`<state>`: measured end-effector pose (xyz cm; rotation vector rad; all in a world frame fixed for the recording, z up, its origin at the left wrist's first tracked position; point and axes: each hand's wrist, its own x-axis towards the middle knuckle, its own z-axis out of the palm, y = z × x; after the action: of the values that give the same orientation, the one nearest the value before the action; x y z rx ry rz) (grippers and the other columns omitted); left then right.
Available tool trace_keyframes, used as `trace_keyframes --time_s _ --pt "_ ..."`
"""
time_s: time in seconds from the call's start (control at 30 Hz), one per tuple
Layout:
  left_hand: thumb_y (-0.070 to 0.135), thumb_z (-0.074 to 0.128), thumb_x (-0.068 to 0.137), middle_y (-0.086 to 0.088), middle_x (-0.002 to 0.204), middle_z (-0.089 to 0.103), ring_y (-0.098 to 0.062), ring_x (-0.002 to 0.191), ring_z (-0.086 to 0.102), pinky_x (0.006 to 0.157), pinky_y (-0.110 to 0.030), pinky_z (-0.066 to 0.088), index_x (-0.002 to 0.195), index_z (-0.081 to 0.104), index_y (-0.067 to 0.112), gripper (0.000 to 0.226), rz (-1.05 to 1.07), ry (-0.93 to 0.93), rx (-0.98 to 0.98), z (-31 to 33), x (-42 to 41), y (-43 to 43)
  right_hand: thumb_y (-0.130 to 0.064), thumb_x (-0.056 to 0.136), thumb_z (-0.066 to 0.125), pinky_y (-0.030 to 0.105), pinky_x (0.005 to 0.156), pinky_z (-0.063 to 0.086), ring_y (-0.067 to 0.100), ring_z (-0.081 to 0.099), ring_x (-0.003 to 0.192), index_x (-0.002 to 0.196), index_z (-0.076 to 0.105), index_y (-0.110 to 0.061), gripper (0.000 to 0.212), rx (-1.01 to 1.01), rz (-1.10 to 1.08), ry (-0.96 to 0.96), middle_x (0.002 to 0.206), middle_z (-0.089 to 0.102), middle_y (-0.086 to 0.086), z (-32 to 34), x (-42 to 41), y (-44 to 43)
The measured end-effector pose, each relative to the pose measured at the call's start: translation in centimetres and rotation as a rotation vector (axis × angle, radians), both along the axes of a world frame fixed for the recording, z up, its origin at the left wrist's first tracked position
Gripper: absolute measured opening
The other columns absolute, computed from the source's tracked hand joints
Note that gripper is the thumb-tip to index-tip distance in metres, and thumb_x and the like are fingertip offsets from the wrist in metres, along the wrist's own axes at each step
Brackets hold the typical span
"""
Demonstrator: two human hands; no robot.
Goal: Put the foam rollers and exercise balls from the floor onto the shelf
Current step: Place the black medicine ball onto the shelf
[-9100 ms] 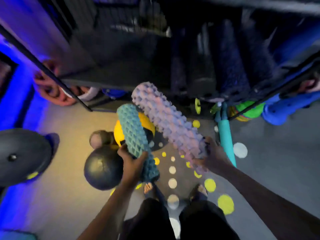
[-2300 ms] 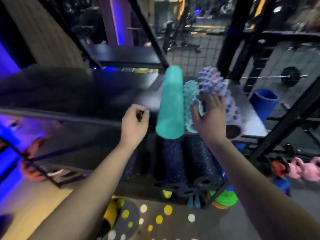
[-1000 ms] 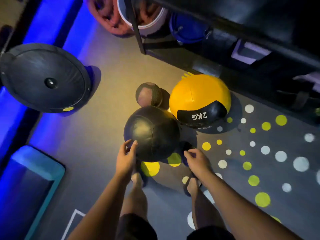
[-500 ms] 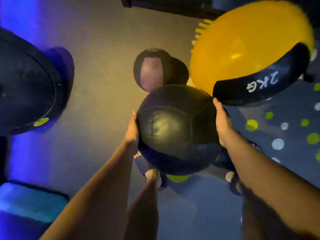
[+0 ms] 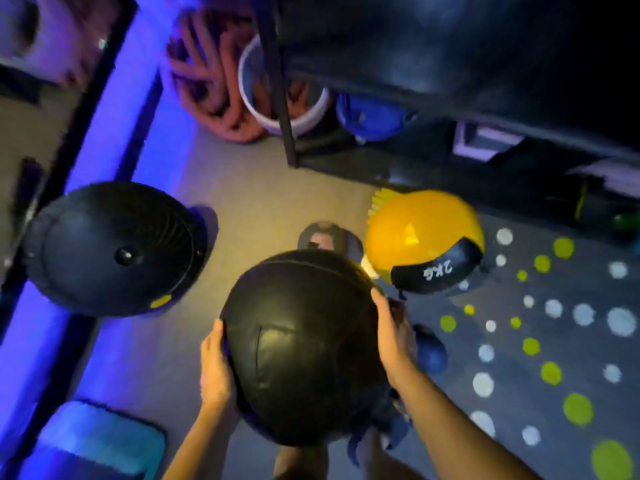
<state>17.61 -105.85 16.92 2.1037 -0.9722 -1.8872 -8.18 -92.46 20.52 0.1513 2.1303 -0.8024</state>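
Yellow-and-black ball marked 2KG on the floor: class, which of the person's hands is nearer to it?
Right. The right hand grips the black leather ball's side facing the yellow-and-black ball; the left hand holds the far side.

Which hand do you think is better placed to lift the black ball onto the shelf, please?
Neither alone: the black ball is clasped from both sides, left hand and right hand opposite each other. The shelf lies ahead and right, so the right would probably lead.
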Motion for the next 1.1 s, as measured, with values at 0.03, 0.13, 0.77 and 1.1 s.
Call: trace_keyframes --time_s 0.03,0.13,0.77,1.1 --pt "0.091 0.054 0.075 -0.002 0.136 0.066 -0.027 0.126 0.062 0.107 -0.057 0.047 0.134 0.062 0.038 0.081 0.065 -0.006 -0.046 -0.6 1.0 -0.2 -0.076 0.09 0.043 0.042 0.119 0.024 0.029 0.032 0.148 0.156 0.037 -0.019 0.087 -0.003 -0.015 -0.012 0.163 0.032 0.006 1.2 0.3 -0.3" --pt "0.088 0.056 0.077 0.002 0.138 0.064 -0.026 0.13 0.06 0.109 -0.056 0.046 0.136 0.06 0.034 0.08 0.101 0.062 -0.128 11.5 -2.2 -0.6 -0.104 0.059 0.034 0.048 0.119 0.03 0.028 0.04 0.143 0.149 0.047 -0.018 0.125 -0.122 -0.006 0.014 0.156 0.044 0.008 13.2 -2.0 -0.7" --pt "0.052 0.05 0.103 0.025 0.135 0.057 -0.001 0.136 0.045 0.113 -0.015 0.033 0.128 0.063 0.047 0.028 -0.139 0.599 -0.603 29.4 -35.1 -18.2 -0.104 0.05 0.053 0.051 0.115 0.036 0.027 0.048 0.138 0.13 0.05 -0.062 0.091 -0.361 -0.256 0.266 0.142 0.057 -0.009 22.2 -30.7 -13.3" --pt "0.079 0.04 0.088 0.012 0.171 0.01 -0.013 0.159 0.001 0.128 -0.052 0.003 0.161 0.018 0.039 0.086 -0.749 0.218 -0.903 21.9 -45.8 -30.4 -0.083 0.084 0.046 0.056 0.123 0.01 0.027 0.014 0.153 0.154 0.019 -0.052 0.081 -0.335 0.039 0.459 0.168 0.012 -0.015 19.7 -35.6 -27.1"
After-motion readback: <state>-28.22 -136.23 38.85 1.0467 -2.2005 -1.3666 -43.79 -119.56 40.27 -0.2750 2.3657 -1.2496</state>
